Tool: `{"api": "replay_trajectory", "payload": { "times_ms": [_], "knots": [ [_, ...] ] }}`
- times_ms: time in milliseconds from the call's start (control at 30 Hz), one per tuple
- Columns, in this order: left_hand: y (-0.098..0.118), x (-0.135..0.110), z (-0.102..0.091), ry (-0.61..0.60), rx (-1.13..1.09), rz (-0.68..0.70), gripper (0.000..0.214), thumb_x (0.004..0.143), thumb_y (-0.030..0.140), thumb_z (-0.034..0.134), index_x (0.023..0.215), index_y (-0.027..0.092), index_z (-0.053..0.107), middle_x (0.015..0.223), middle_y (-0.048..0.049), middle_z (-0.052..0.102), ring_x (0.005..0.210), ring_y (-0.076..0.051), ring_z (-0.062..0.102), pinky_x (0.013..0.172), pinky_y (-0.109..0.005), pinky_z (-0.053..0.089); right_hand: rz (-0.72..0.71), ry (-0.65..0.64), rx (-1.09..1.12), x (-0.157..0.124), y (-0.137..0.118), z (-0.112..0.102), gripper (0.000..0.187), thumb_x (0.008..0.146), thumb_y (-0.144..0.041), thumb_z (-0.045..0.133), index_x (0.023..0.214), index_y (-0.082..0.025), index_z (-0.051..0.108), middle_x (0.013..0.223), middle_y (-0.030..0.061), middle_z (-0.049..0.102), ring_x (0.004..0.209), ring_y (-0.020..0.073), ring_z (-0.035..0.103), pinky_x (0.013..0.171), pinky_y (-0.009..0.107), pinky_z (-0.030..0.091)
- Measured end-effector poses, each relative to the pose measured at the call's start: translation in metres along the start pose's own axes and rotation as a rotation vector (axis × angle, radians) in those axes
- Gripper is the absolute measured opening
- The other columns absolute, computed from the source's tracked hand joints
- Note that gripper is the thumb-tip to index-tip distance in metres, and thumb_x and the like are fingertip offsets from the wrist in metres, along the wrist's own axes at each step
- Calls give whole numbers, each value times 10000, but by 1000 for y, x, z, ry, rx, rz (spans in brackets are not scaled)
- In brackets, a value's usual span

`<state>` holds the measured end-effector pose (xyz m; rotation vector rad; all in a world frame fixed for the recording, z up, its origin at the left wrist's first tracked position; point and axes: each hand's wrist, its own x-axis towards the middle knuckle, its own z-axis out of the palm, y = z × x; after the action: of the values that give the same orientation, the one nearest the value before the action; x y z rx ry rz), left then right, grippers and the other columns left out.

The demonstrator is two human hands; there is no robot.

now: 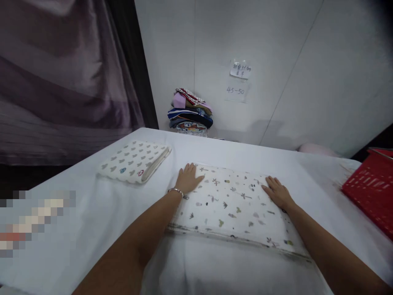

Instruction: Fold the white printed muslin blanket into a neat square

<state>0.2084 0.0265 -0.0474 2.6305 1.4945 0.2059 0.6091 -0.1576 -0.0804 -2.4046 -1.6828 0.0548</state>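
Observation:
A folded white cloth with small printed plants [233, 203] lies flat on the white-covered table [92, 229] in front of me. My left hand [188, 179] rests open and flat on its far left corner, a thin bracelet on the wrist. My right hand [278, 191] lies open and flat on its right edge, fingers stretched forward. Neither hand holds anything. A second folded white cloth with grey tree shapes [134, 160] sits to the left, apart from both hands.
A stack of folded colourful clothes [190, 111] stands at the table's far edge against the white wall. Two paper notes [238, 80] are stuck on the wall. A red basket [373, 190] sits at the right edge. A purple curtain [61, 73] hangs at left.

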Motion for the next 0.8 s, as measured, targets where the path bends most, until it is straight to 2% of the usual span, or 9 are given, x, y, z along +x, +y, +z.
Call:
{"api": "replay_trajectory", "payload": {
  "times_ms": [100,200,333,400,467,567,700,800],
  "knots": [
    [3,3,-9,-17,2,-11,730,883,630,245,1436,158,309,1545,-105,191,1429,-294,106,1116,-533,173,31,-50,-7,-3,-14,-12,636,917,-552,249,1417,-182,381,1517,101,269,1400,314,200,1071,573,271],
    [7,-4,-23,-76,-27,-30,721,888,622,252,1437,157,304,1549,-115,168,1429,-296,109,1113,-533,177,25,-42,-32,-25,-26,-24,602,918,-536,286,1396,-193,414,1509,115,284,1391,321,223,1066,592,265],
    [4,-48,-30,-16,15,152,717,890,621,282,1428,150,327,1538,-118,203,1428,-282,126,1128,-519,137,-84,48,-40,-95,-27,-25,605,927,-545,304,1442,-228,335,1515,95,276,1403,286,200,1091,576,227],
    [0,-74,-25,6,32,232,699,889,617,303,1415,161,355,1518,-119,263,1417,-279,177,1123,-517,161,-90,35,-19,-131,-24,-20,594,935,-547,296,1450,-253,313,1521,78,263,1404,274,198,1092,571,228],
    [-3,-91,-19,5,37,248,687,888,614,314,1404,164,374,1502,-124,301,1407,-279,212,1114,-516,190,-67,16,26,-152,-22,-16,573,945,-536,278,1448,-265,316,1525,69,248,1404,270,195,1088,568,235],
    [-3,-96,-19,3,37,225,657,890,590,343,1382,160,403,1493,-124,321,1400,-279,234,1105,-519,212,-35,4,101,-156,-23,-19,551,948,-516,285,1427,-254,363,1521,74,249,1405,277,186,1089,581,216],
    [-2,-95,-28,41,14,219,507,913,498,362,1294,194,501,1448,-106,407,1373,-269,301,1097,-521,241,15,-15,299,-153,-26,-37,568,929,-517,329,1376,-189,453,1492,109,312,1392,285,230,1111,553,202],
    [0,-112,-31,132,-7,234,446,927,451,356,1245,201,544,1403,-94,470,1356,-263,333,1106,-512,243,87,121,529,-170,-20,-49,580,917,-535,361,1345,-165,491,1454,116,389,1357,262,324,1121,473,261]
  ]
}}
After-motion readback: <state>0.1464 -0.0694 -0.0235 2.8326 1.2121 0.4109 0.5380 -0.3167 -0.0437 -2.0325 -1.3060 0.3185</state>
